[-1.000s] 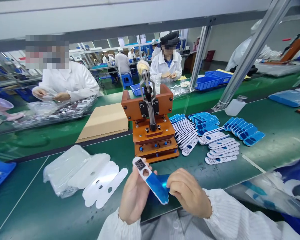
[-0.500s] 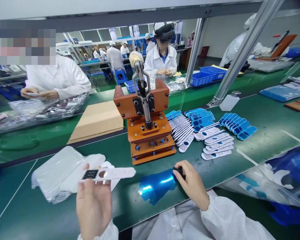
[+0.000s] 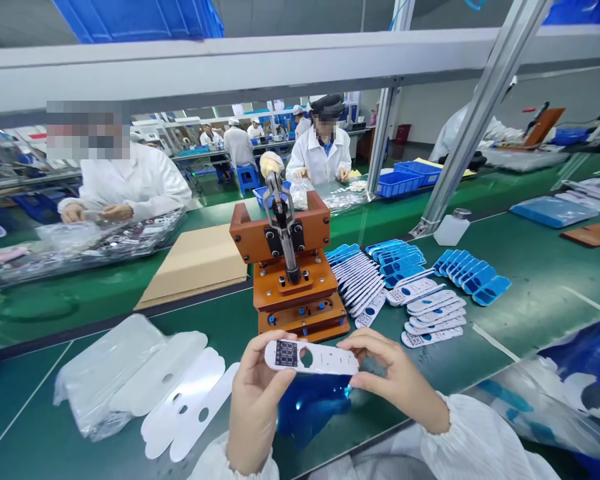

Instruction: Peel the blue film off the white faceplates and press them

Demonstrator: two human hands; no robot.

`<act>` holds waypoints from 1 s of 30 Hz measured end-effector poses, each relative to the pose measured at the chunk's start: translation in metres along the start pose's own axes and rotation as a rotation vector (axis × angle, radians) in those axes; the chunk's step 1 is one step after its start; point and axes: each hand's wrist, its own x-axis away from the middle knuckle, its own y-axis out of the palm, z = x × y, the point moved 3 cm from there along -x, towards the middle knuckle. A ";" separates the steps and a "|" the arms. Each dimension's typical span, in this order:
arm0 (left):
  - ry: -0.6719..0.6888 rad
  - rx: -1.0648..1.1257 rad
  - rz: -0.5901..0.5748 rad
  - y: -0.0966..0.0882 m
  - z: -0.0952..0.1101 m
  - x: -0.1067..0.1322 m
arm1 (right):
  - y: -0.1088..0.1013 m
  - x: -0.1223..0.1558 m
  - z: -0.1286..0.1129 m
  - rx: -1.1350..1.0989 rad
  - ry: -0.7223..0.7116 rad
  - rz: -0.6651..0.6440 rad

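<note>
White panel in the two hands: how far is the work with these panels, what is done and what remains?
Done, it seems: rows of panels lie fanned right of the orange press. In hand: left hand and right hand grip one white panel by its ends, above a loose blue film. Remaining: probably the white sheets by the bag.

From here I can't make out the marks in the dark grid (image 3: 286, 353) on the white panel (image 3: 325, 360) by the left hand (image 3: 254, 400); they're too small. Under both hands the blue film (image 3: 310, 407) is partly covered. Right of the right hand (image 3: 395, 377), a clear bag (image 3: 555, 393) is cut off at the frame's edge.
</note>
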 end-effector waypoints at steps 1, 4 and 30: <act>0.016 -0.009 -0.009 0.001 -0.001 -0.001 | -0.001 0.000 0.001 -0.012 -0.003 -0.005; 0.035 -0.046 -0.039 0.003 -0.005 -0.002 | -0.003 -0.001 0.001 0.028 -0.007 -0.011; 1.144 -1.089 0.181 -0.012 0.119 -0.018 | -0.014 -0.095 0.046 0.493 -0.085 -0.072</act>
